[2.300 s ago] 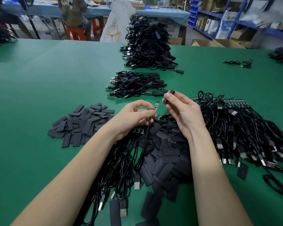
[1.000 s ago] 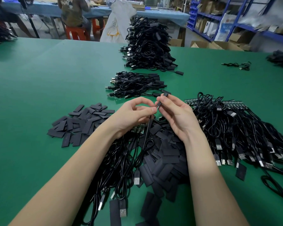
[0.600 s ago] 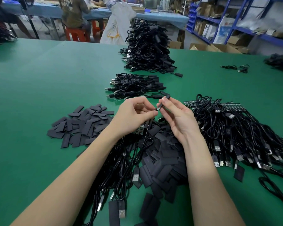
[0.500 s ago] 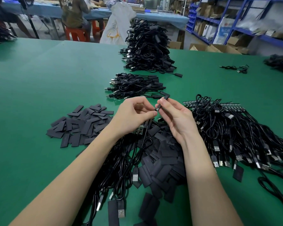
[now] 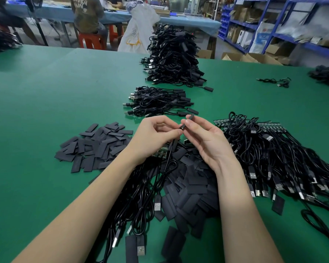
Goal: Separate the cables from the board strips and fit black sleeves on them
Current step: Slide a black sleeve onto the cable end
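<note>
No legible text; only blurred, unreadable lettering on a seated person's shirt back.

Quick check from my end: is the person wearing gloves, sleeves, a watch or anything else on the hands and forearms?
Nothing is worn that the head view shows. The left hand and right hand are bare, with no gloves, rings or watch. Both forearms are bare down to the frame edge, with no sleeves in sight.
</note>
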The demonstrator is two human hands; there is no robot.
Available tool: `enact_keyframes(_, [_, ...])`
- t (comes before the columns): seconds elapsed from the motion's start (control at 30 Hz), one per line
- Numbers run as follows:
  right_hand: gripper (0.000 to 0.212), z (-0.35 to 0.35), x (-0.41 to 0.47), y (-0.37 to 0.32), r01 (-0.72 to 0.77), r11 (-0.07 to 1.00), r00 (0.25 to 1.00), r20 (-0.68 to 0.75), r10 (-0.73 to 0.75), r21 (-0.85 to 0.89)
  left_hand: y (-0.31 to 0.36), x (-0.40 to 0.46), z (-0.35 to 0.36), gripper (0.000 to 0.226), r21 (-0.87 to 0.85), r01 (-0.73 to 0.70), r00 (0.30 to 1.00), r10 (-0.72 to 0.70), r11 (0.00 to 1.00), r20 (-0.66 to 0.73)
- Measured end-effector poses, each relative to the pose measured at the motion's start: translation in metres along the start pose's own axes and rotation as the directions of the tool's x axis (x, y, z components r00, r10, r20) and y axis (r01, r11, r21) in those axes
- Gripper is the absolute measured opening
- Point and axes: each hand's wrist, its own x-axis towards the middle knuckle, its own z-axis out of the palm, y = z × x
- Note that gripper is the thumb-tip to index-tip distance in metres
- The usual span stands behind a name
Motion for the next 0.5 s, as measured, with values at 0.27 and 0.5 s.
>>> enact_keyframes(0.27, [0.010,0.0061,-0.0001,0.0016,-0.009,0.998,0.998,-0.060,0.013,0.054,0.0001,0.0004,-0.0002,0.007,-0.036,0.010,1.000,-0.010,0.999,-0.011])
enact_keyframes(0.5, [0.020,0.0043,-0.0019,0.0006,0.005,1.000,0.999,-0.039,-0.006,-0.024,-0.0010,0.0007,-0.0005,0.004,-0.049,0.031,0.999,-0.031,0.998,-0.006])
